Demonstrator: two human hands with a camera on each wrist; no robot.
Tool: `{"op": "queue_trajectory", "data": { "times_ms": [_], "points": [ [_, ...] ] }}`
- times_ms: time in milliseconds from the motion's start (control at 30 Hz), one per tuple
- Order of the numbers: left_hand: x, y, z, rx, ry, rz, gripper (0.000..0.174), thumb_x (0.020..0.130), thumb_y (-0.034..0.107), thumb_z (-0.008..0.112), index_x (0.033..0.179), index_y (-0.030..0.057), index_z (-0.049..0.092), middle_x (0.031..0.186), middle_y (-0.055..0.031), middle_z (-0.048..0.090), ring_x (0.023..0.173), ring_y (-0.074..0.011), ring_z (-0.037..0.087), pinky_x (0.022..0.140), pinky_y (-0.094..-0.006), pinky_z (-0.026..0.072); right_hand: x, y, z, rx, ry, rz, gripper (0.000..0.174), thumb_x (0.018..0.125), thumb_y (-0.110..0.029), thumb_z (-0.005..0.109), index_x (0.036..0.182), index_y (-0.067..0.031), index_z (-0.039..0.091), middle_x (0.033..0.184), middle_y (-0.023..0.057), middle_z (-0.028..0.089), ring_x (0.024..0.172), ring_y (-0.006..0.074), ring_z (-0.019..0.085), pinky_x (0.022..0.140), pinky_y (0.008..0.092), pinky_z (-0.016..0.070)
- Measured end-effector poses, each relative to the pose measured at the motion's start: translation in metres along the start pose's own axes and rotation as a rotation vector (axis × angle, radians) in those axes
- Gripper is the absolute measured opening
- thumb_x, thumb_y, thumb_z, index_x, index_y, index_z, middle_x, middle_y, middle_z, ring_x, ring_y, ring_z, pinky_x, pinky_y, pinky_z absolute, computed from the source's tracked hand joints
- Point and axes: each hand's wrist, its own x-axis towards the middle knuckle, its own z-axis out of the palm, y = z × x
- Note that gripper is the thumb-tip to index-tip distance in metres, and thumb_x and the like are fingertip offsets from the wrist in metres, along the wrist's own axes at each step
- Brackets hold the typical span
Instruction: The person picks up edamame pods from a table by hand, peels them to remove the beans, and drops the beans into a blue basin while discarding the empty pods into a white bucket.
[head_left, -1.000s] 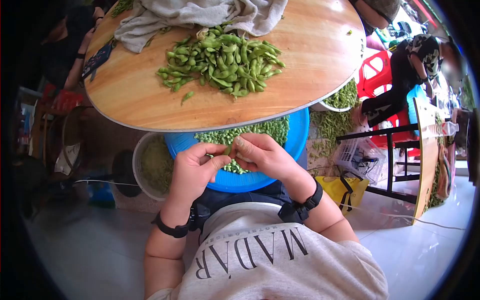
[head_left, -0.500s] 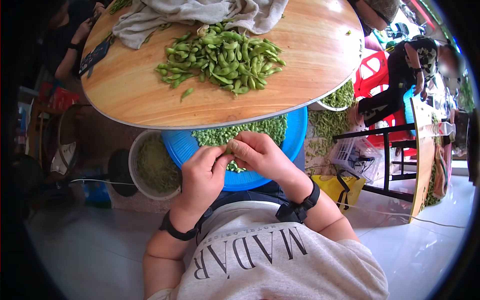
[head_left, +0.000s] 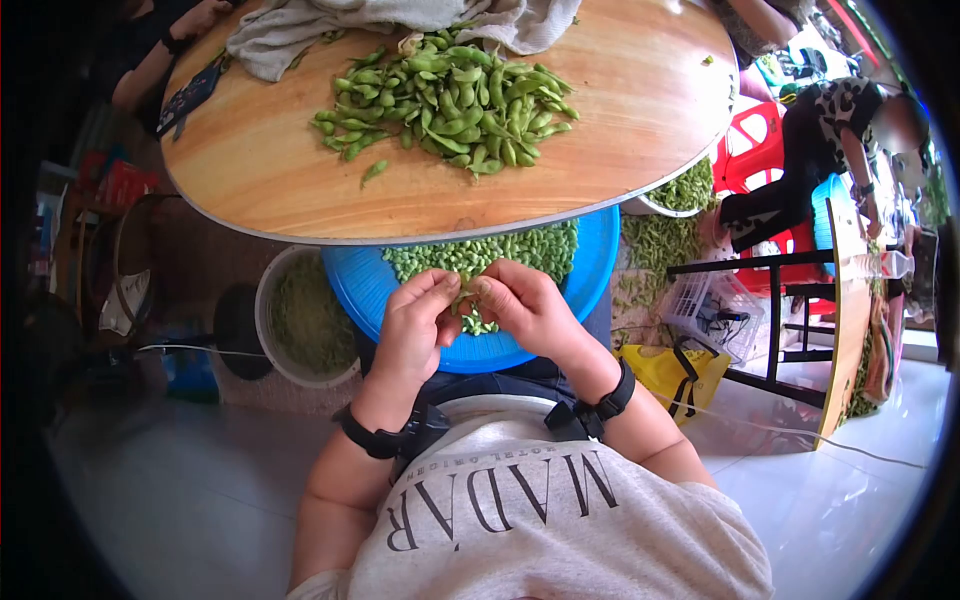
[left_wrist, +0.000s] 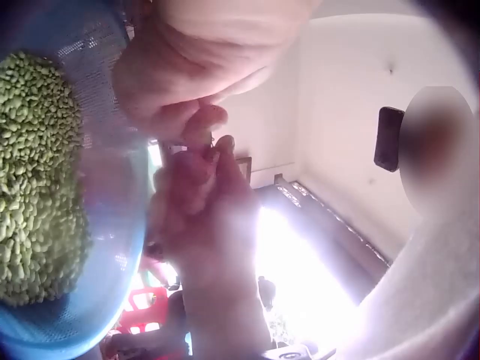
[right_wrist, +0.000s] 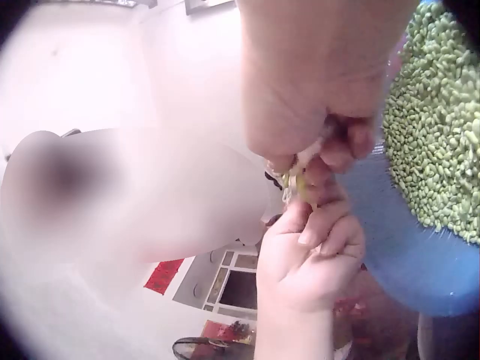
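My left hand [head_left: 408, 322] and right hand [head_left: 535, 312] meet over a blue basket [head_left: 345, 290], fingertips close together. Between them they pinch a small green soybean pod [right_wrist: 295, 184], mostly covered by the fingers. Shelled green soybeans [head_left: 520, 250] lie spread in the basket below, and the left wrist view has them beside the hands too. On the wooden table in front sits a heap of whole soybean pods [head_left: 455, 105], with one loose pod [head_left: 374, 171] nearer the edge.
The round wooden table [head_left: 270, 205] overhangs the basket's far side. A grey cloth [head_left: 290, 40] lies at its back. Left of the basket stands a pale tub [head_left: 266, 310] of green husks; a yellow bag [head_left: 690, 380] and a white crate [head_left: 720, 320] are at right. Other people are nearby.
The left hand has turned, its thumb now on top near the fingertips, and the pod between the hands looks different in shape. The person at far right has shifted their arms.
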Motion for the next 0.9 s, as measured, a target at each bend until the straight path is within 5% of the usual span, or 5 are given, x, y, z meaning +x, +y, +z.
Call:
{"op": "queue_trajectory", "data": {
  "times_ms": [233, 433, 467, 600, 900],
  "points": [
    [-0.004, 0.006, 0.001, 0.226, -0.039, 0.044, 0.010, 0.084, 0.001, 0.053, 0.094, -0.0016, 0.054, 0.073, -0.0065, 0.059, 0.053, -0.0073, 0.051, 0.045, -0.0179, 0.0395, 0.003, 0.010, -0.024, 0.154, -0.132, 0.290, 0.023, 0.091, -0.023, 0.050, 0.081, -0.0030, 0.056, 0.059, -0.0025, 0.049, 0.052, 0.0030, 0.040, 0.045, 0.0198, 0.0315],
    [-0.009, 0.001, 0.013, 0.635, 0.000, 0.253, 0.026, 0.080, -0.007, 0.053, 0.105, -0.0039, 0.046, 0.078, -0.0072, 0.057, 0.057, -0.0062, 0.052, 0.049, -0.0182, 0.0425, 0.013, 0.006, -0.025, -0.366, -0.008, -0.224, 0.019, 0.072, -0.014, 0.065, 0.085, -0.0015, 0.061, 0.065, 0.0093, 0.056, 0.057, 0.0226, 0.055, 0.054, 0.0323, 0.0439],
    [-0.010, 0.002, 0.014, 0.633, -0.011, 0.246, 0.026, 0.080, -0.006, 0.053, 0.104, -0.0035, 0.046, 0.078, -0.0065, 0.057, 0.057, -0.0058, 0.051, 0.049, -0.0180, 0.0425, 0.013, 0.004, -0.027, -0.362, -0.068, -0.121, 0.018, 0.066, -0.011, 0.064, 0.081, -0.0028, 0.062, 0.070, 0.0143, 0.057, 0.066, 0.0310, 0.057, 0.061, 0.0371, 0.0461],
    [-0.006, -0.004, 0.009, 0.668, 0.028, 0.234, 0.026, 0.080, -0.006, 0.054, 0.104, -0.0035, 0.045, 0.075, -0.0063, 0.057, 0.055, -0.0068, 0.052, 0.048, -0.0185, 0.0432, 0.012, 0.022, -0.034, -0.614, 0.018, -0.190, 0.015, 0.066, -0.011, 0.065, 0.079, -0.0031, 0.062, 0.069, 0.0141, 0.056, 0.063, 0.0290, 0.056, 0.057, 0.0359, 0.0454],
    [-0.003, -0.001, 0.017, 0.483, 0.008, 0.135, 0.018, 0.081, -0.002, 0.057, 0.092, 0.0020, 0.043, 0.067, -0.0054, 0.055, 0.052, -0.0089, 0.055, 0.043, -0.0181, 0.0412, 0.001, -0.001, -0.028, -0.158, -0.105, 0.171, 0.020, 0.077, -0.020, 0.069, 0.082, -0.0020, 0.060, 0.066, 0.0017, 0.055, 0.061, 0.0067, 0.046, 0.054, 0.0230, 0.0391]
  ]
}}
